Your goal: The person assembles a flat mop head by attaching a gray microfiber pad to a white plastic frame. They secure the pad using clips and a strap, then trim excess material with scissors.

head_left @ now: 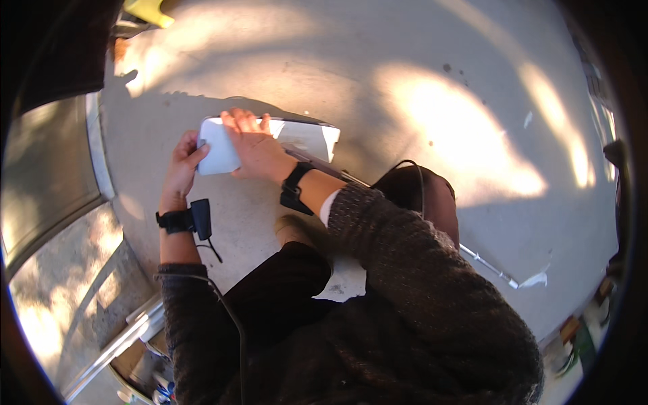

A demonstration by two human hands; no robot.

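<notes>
A long, flat white piece with a rounded left end (217, 160) and a dark far edge lies crosswise in front of me, low over the concrete floor; I cannot tell its exact kind. My left hand (183, 160) grips its rounded end, thumb on top and the other fingers partly hidden beneath. Across its middle lies my right hand (255, 148), palm down with fingers spread towards the far edge. Right of that hand the piece continues as a white panel (307, 140). Dark straps with small black devices circle both wrists.
A thin metal pole (489, 265) runs from behind my bent knee (442, 206) to the lower right, beside a white scrap (535, 279). Something yellow (150, 11) is at the upper left. A framed glass panel (50, 175) stands at the left. Clutter lines the lower right edge.
</notes>
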